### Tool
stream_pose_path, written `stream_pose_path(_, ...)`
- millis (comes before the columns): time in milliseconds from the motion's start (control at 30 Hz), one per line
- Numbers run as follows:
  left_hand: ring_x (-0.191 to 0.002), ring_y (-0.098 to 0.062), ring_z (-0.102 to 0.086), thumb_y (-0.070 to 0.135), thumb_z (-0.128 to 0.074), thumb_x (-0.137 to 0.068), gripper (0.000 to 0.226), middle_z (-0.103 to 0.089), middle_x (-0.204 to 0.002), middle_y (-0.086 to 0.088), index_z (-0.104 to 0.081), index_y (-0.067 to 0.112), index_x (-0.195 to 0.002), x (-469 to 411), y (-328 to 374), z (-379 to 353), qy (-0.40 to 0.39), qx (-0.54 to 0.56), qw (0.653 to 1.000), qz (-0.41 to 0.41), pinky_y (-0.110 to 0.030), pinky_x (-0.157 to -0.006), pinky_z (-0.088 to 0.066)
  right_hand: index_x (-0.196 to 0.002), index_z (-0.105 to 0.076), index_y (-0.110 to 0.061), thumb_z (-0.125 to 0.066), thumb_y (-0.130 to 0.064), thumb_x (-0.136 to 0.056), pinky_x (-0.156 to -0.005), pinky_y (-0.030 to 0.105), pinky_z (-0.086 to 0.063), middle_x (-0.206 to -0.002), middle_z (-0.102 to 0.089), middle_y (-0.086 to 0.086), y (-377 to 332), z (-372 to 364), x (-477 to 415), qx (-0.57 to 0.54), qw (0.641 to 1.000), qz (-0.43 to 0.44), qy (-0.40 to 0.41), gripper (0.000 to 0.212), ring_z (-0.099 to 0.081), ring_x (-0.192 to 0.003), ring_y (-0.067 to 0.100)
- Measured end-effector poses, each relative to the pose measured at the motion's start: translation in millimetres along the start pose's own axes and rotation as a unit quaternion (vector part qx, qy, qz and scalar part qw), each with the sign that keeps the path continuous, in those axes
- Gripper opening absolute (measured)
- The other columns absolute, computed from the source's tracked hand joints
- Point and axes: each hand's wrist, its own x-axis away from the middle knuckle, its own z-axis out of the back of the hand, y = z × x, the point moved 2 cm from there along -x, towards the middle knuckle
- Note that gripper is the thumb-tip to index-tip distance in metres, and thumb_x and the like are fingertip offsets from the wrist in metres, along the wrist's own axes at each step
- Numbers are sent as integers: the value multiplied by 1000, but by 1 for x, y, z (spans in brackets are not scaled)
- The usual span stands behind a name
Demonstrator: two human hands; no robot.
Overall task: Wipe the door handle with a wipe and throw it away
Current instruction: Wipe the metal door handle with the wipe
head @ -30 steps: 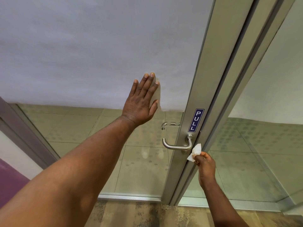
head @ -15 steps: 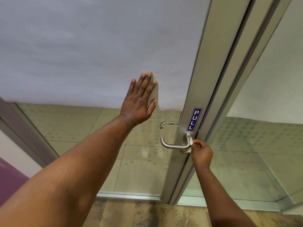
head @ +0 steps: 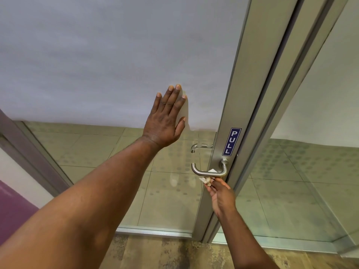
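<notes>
A brushed-metal lever door handle sticks out from the aluminium door frame below a blue PULL sign. My right hand is just under the handle, pinching a small crumpled white wipe against the underside of the lever; a corner of the wipe shows above the bar. My left hand lies flat, fingers spread, on the frosted glass of the door, up and to the left of the handle.
The door's lower pane is clear glass showing tiled floor beyond. A second handle shows through the glass on the far side. A fixed glass panel stands to the right of the frame. Patterned carpet lies below.
My right hand brought the wipe from beside the frame up to the handle's base, then slid down and left under the lever. My left hand stayed on the glass.
</notes>
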Motion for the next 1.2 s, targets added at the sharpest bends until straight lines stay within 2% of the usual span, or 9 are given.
stream_pose_path(233, -158, -33, -9, 38, -48, -102, 71, -13, -170, -18, -23, 8, -161, 0, -1, 0, -7, -3, 1000, -1, -51, -128, -8, -107, -65, 7, -50, 20, -90, -75, 37, -63, -90, -76, 17, 20, -22, 3, -72, 994, -68, -55, 26, -77, -88, 29)
stream_pose_path(400, -158, -32, -9, 38, -49, -101, 72, -13, -170, -17, -23, 9, -161, -1, 0, -3, 2, 0, 1000, 1, -50, -128, -6, -106, -65, 9, -50, 23, -87, -72, 35, -62, -100, -76, 23, 24, -32, 4, -78, 987, -110, -82, 28, -76, -94, 33)
stream_pose_path(567, -158, -31, -6, 39, -47, -101, 73, -12, -170, -17, -19, 9, -162, 0, 0, -4, -1, -5, 1000, 2, -49, -128, -4, -116, -61, 6, -39, 31, -85, -75, 42, -63, -110, -74, 24, 30, -42, -1, -105, 980, -152, -76, 45, -69, -109, 36)
stream_pose_path(667, -158, -31, -6, 39, -46, -102, 73, -11, -170, -17, -18, 9, -162, 0, -1, -4, -7, -8, 1000, 1, -50, -128, -6, -121, -60, 7, -35, 32, -84, -74, 40, -63, -110, -74, 22, 33, -51, -3, -112, 978, -159, -78, 51, -65, -113, 36)
stream_pose_path(833, -158, -31, -6, 39, -46, -102, 73, -10, -171, -17, -19, 9, -162, 0, -1, -3, -12, -6, 1000, 2, -51, -128, -7, -126, -60, 5, -35, 30, -85, -80, 41, -61, -123, -68, 21, 36, -61, 1, -107, 974, -176, -90, 54, -67, -112, 33)
stream_pose_path(933, -158, -31, -6, 39, -47, -102, 73, -11, -171, -16, -20, 9, -162, 0, -1, -2, -12, -2, 1000, 3, -51, -128, -6, -123, -62, 5, -36, 28, -86, -77, 36, -63, -114, -74, 19, 37, -59, 5, -100, 971, -187, -106, 50, -74, -100, 29)
stream_pose_path(1067, -158, -31, -6, 39, -46, -101, 73, -10, -171, -16, -19, 9, -163, 0, -1, -2, -18, 0, 1000, 3, -51, -128, -6, -108, -70, 1, -37, 27, -86, -71, 30, -61, -101, -76, 15, 34, -51, 9, -63, 973, -194, -112, 47, -75, -85, 24)
stream_pose_path(1200, -158, -31, -6, 39, -47, -101, 73, -10, -170, -17, -20, 9, -162, 0, -1, 0, -18, 3, 1000, 3, -50, -128, -6, -114, -66, 6, -39, 23, -85, -65, 30, -59, -96, -74, 15, 22, -37, 11, -14, 973, -193, -123, 43, -71, -79, 23)
